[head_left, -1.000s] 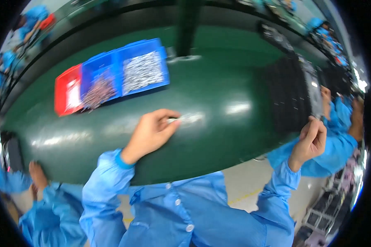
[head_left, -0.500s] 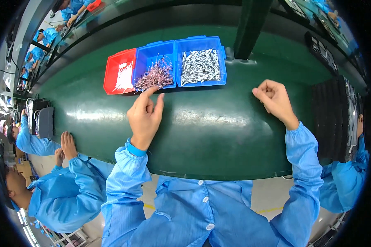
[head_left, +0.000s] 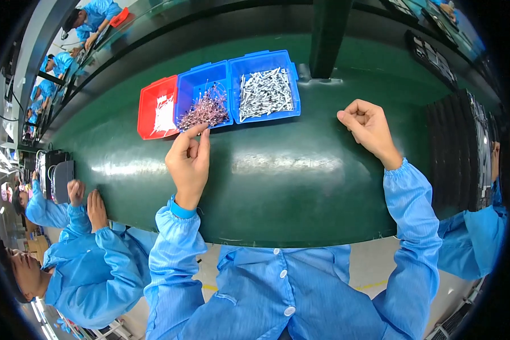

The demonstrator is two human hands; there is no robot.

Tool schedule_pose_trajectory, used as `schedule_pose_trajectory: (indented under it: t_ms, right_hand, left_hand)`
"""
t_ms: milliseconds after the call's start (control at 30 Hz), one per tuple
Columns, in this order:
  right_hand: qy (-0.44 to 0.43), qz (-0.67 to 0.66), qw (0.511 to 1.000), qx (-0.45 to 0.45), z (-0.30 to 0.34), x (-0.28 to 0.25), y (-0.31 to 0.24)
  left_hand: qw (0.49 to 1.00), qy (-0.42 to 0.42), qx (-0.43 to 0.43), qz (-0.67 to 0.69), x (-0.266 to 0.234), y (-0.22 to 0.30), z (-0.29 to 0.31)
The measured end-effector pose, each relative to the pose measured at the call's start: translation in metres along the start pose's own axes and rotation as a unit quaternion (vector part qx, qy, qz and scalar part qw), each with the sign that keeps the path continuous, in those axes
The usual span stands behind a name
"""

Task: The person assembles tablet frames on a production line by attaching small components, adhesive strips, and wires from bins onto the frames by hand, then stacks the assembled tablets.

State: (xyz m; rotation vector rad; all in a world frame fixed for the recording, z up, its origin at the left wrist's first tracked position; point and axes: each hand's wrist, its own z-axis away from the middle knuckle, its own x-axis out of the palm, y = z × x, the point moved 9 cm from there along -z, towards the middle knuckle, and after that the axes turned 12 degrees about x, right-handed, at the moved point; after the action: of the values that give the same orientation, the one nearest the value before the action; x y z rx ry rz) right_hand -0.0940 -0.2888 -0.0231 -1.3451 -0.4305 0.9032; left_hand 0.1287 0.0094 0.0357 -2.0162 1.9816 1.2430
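My left hand [head_left: 188, 164] is at the front edge of the middle blue bin [head_left: 204, 72], thumb and forefinger pressed together. Anything in that pinch is too small to make out. Thin pinkish-brown parts with small ends [head_left: 205, 107] lie heaped in this bin, just beyond the fingertips. Over the green table at the right, my right hand [head_left: 368, 127] is closed, thumb tip against the curled forefinger; whatever it may hold is hidden. Silver-grey pin-like pieces [head_left: 266, 93] fill the right blue bin [head_left: 296, 93]. Thin white sticks [head_left: 164, 115] lie in the red bin [head_left: 147, 105] at the left.
A dark post [head_left: 327, 39] rises behind the bins. Black stacked trays [head_left: 456, 153] stand at the right edge. A co-worker's hands [head_left: 96, 209] rest at the table's left edge. The green tabletop [head_left: 289, 198] spans the middle.
My left hand's thumb and forefinger have come together, and the hand has drawn slightly back from the middle bin. My right hand stays closed. The co-worker at left has raised one hand.
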Motion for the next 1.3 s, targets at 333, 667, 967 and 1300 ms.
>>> schedule_pose_trajectory:
  t_ms: [333, 667, 967, 1300]
  right_hand:
    - [-0.011, -0.022, 1.0, -0.011, 0.004, 0.004, 0.0]
    - [-0.01, -0.091, 0.988, -0.125, 0.052, 0.039, -0.038]
    - [0.628, 0.085, 0.654, -0.414, 0.244, -0.132, -0.047]
    - [0.374, -0.361, 0.852, 0.066, 0.26, -0.331, 0.153]
  left_hand:
    - [0.955, 0.081, -0.194, 0.209, 0.006, -0.021, -0.002]
    - [0.82, -0.155, -0.282, 0.474, 0.104, 0.085, 0.016]
    - [0.811, -0.185, -0.313, 0.458, 0.127, 0.061, 0.044]
    - [0.794, -0.241, -0.306, 0.467, 0.142, 0.078, 0.045]
